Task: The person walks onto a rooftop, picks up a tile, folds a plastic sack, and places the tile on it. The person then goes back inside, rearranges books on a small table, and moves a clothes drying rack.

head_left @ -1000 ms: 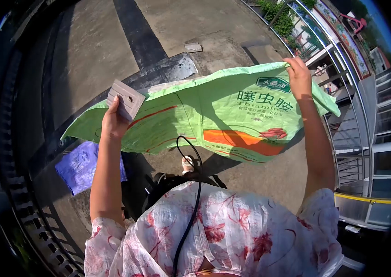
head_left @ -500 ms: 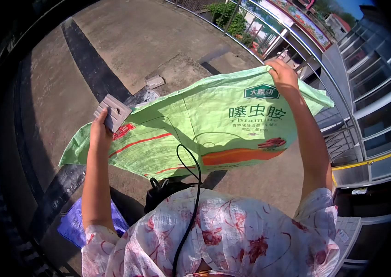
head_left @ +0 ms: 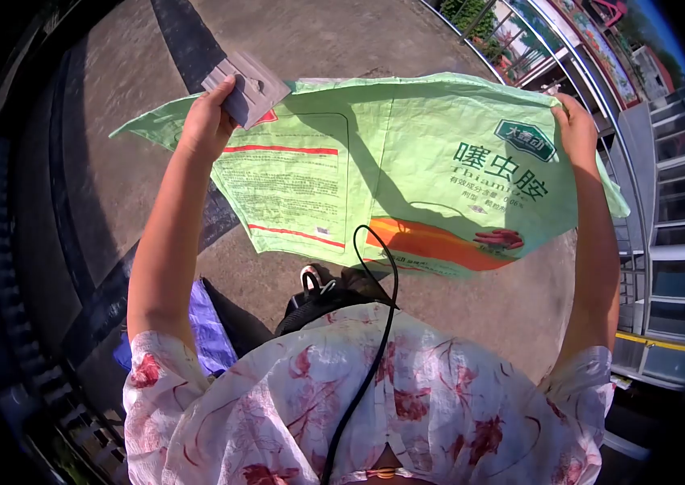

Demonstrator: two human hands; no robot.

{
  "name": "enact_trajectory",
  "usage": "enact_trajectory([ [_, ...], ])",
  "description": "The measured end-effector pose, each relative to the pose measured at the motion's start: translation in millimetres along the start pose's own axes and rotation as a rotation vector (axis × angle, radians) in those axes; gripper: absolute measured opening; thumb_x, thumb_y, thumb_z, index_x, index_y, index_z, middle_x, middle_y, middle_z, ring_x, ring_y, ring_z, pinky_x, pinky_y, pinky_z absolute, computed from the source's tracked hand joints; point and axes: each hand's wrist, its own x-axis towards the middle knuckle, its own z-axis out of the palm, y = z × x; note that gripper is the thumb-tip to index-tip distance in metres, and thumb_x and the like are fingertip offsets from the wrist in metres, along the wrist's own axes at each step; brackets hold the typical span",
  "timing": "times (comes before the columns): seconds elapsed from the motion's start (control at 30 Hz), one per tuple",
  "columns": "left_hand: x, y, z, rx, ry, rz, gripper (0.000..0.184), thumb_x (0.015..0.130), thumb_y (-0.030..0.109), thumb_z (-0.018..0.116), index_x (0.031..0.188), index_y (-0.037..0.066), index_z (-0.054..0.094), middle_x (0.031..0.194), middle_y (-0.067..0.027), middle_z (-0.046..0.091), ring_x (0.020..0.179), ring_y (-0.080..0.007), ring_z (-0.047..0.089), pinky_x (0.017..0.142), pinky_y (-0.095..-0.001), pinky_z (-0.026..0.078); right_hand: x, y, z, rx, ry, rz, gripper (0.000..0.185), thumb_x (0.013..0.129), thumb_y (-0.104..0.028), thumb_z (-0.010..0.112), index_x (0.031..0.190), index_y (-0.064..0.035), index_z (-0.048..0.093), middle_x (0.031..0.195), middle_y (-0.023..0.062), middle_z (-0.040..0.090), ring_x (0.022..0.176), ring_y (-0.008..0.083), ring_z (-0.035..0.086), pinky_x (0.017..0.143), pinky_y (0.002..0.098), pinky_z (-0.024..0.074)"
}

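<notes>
A green printed woven sack (head_left: 423, 145) is stretched out in front of me between my two hands, with dark lettering and an orange band on its face. My left hand (head_left: 211, 121) is closed on a flat, grey, ribbed square piece (head_left: 247, 90) and on the sack's upper edge behind it. What the piece is made of I cannot tell. At the other end, my right hand (head_left: 577, 129) pinches the sack's upper right edge. The sack's lower side hangs free, and shadows of my arms fall across it.
A blue-purple sheet (head_left: 211, 327) lies on the ground to my lower left. Dark strips (head_left: 189, 40) cross the concrete (head_left: 318, 36). A metal railing (head_left: 601, 105) and glazed panels (head_left: 678, 242) stand at right. A black cable (head_left: 375, 368) hangs before my chest.
Both hands have risen, lifting the sack and spreading it wider, so more of its left printed panel shows. The grey piece has moved up with my left hand. The view has shifted.
</notes>
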Motion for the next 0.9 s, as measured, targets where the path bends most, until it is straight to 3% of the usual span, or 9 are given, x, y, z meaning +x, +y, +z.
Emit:
enact_trajectory([
  [0.1, -15.8, -5.2, 8.9, -0.005, 0.071, 0.027, 0.023, 0.089, 0.020, 0.048, 0.100, 0.001, 0.053, 0.089, -0.0071, 0.062, 0.077, -0.0157, 0.060, 0.065, -0.0275, 0.048, 4.3, 7.5, 4.7, -0.031, -0.058, 0.011, 0.024, 0.078, -0.018, 0.058, 0.101, -0.0108, 0.059, 0.097, 0.0108, 0.061, 0.087, 0.0301, 0.058, 0.073, 0.0371, 0.0450],
  [0.17, -34.3, 0.5, 28.1, -0.001, 0.158, 0.056, 0.025, 0.089, 0.020, 0.047, 0.105, 0.001, 0.052, 0.095, -0.0049, 0.059, 0.084, -0.0138, 0.058, 0.071, -0.0270, 0.046, 2.9, 24.8, 4.0, 0.002, 0.007, -0.046, 0.025, 0.077, -0.022, 0.060, 0.100, -0.0119, 0.060, 0.098, 0.0102, 0.061, 0.088, 0.0305, 0.057, 0.075, 0.0386, 0.0448],
  [0.23, -46.8, 3.6, 18.5, 0.044, 0.090, 0.073, 0.023, 0.089, 0.019, 0.047, 0.104, 0.003, 0.054, 0.093, -0.0023, 0.058, 0.083, -0.0120, 0.057, 0.071, -0.0264, 0.045, 1.3, 29.9, -11.5, 0.010, -0.085, -0.018, 0.026, 0.076, -0.025, 0.061, 0.096, -0.0094, 0.062, 0.095, 0.0111, 0.061, 0.093, 0.0294, 0.056, 0.077, 0.0375, 0.0438],
  [0.27, -53.3, 8.7, 18.2, 0.079, 0.143, 0.050, 0.022, 0.088, 0.019, 0.049, 0.101, 0.003, 0.056, 0.092, -0.0025, 0.060, 0.083, -0.0120, 0.058, 0.071, -0.0261, 0.047, 5.1, 47.0, -0.8, -0.018, -0.014, -0.111, 0.026, 0.075, -0.029, 0.062, 0.093, -0.0102, 0.063, 0.092, 0.0083, 0.062, 0.094, 0.0273, 0.055, 0.077, 0.0380, 0.0439],
  [0.33, -68.1, 6.2, 28.9, -0.004, 0.167, 0.094, 0.021, 0.087, 0.019, 0.052, 0.101, 0.004, 0.057, 0.092, -0.0031, 0.061, 0.083, -0.0124, 0.059, 0.072, -0.0258, 0.048, 11.3, 62.8, 1.6, -0.109, -0.029, -0.251, 0.024, 0.072, -0.032, 0.064, 0.085, -0.0124, 0.065, 0.084, 0.0029, 0.062, 0.088, 0.0228, 0.054, 0.075, 0.0380, 0.0444],
  [0.43, -86.9, -4.6, 24.3, 0.008, 0.138, 0.114, 0.022, 0.086, 0.018, 0.053, 0.103, 0.003, 0.056, 0.096, -0.0043, 0.061, 0.087, -0.0131, 0.059, 0.075, -0.0260, 0.048, 12.2, 77.1, 3.3, -0.145, -0.176, -0.298, 0.024, 0.073, -0.036, 0.061, 0.083, -0.0145, 0.064, 0.075, 0.0059, 0.061, 0.078, 0.0257, 0.058, 0.065, 0.0397, 0.0462],
  [0.53, -106.3, -1.9, 31.5, 0.043, 0.222, 0.167, 0.024, 0.086, 0.018, 0.053, 0.104, 0.002, 0.055, 0.098, -0.0054, 0.061, 0.088, -0.0140, 0.059, 0.076, -0.0265, 0.048, 13.8, 72.8, 6.4, -0.081, -0.232, -0.290, 0.019, 0.075, -0.031, 0.061, 0.084, -0.0142, 0.064, 0.077, 0.0096, 0.061, 0.081, 0.0290, 0.059, 0.069, 0.0413, 0.0458],
  [0.73, -137.1, 7.8, 36.2, 0.027, 0.282, 0.262, 0.024, 0.087, 0.016, 0.053, 0.105, 0.000, 0.054, 0.099, -0.0064, 0.060, 0.089, -0.0154, 0.058, 0.078, -0.0282, 0.047, 12.8, 67.6, 8.2, -0.014, -0.129, -0.257, 0.017, 0.077, -0.029, 0.059, 0.086, -0.0142, 0.062, 0.079, 0.0104, 0.062, 0.079, 0.0294, 0.060, 0.065, 0.0425, 0.0470],
  [0.9, -143.7, -0.3, 39.9, 0.005, 0.151, 0.216, 0.024, 0.087, 0.015, 0.051, 0.105, 0.000, 0.054, 0.099, -0.0071, 0.060, 0.089, -0.0159, 0.058, 0.079, -0.0283, 0.047, -2.8, 69.6, 1.5, -0.015, -0.019, -0.239, 0.016, 0.078, -0.025, 0.058, 0.085, -0.0106, 0.059, 0.079, 0.0115, 0.062, 0.078, 0.0305, 0.060, 0.064, 0.0435, 0.0467],
])
